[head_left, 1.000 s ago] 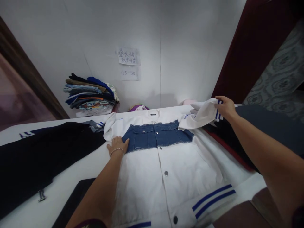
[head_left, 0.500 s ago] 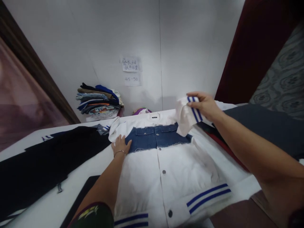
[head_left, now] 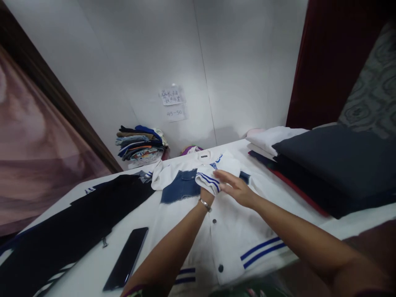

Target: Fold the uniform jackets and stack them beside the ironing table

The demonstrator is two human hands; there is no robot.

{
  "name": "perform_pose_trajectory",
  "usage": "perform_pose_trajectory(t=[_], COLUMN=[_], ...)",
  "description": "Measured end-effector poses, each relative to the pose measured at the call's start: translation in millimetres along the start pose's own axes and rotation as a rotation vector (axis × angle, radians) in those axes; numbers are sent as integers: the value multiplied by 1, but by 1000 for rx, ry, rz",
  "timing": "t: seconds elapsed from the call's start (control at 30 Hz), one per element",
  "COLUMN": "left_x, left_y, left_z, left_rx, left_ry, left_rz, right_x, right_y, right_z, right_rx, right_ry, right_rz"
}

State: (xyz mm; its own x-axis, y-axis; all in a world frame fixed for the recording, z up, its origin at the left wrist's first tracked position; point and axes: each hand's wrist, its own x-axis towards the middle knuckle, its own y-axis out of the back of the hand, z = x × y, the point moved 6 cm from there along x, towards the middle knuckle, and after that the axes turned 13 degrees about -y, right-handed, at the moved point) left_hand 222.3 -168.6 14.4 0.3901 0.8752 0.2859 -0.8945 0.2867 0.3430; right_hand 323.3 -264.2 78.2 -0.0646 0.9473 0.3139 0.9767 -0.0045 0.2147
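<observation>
A white jacket (head_left: 229,231) with a denim-blue chest panel, dark buttons and blue-striped hem lies front up on the white table. One sleeve (head_left: 208,178) is folded inward over the chest, its striped cuff toward me. My left hand (head_left: 207,196), a bracelet at its wrist, reaches into or under that cuff, and the fabric hides its fingers. Beside the cuff is my right hand (head_left: 237,190), fingers stretched out and apart, touching or very near the cuff edge. The other sleeve (head_left: 161,176) is bent at the jacket's left shoulder.
Black clothing (head_left: 93,210) is spread out on the left, with a dark phone (head_left: 126,258) close by. Folded clothes (head_left: 140,144) are stacked by the wall. A pile of larger folded garments (head_left: 334,161) stands on the right. Handwritten paper signs (head_left: 173,103) hang on the wall.
The striped sleeve has come from the right onto the chest. My left hand has left the jacket's left side for its cuff. My right hand has moved left and opened from its pinch.
</observation>
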Motion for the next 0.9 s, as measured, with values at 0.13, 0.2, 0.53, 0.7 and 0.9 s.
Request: perform_pose_trajectory(t=[0.13,0.2,0.53,0.7,0.9], left_x=[23,35,155,204,232], left_y=[14,24,34,51,84], left_z=[-11,-8,66,111,128], left_rx=[-281,-438,-896,-957,-888], left_ry=[-32,-59,11,-73,-134], left_rz=[144,247,344,388,429], right_x=[-62,-93,-153,-132,-102], right_y=[73,109,119,102,53], right_z=[62,103,136,102,76], right_rx=[-442,-578,-393,-303,-175], right_ry=[-133,-324,-693,-586,-525], right_rz=[323,439,436,402,216])
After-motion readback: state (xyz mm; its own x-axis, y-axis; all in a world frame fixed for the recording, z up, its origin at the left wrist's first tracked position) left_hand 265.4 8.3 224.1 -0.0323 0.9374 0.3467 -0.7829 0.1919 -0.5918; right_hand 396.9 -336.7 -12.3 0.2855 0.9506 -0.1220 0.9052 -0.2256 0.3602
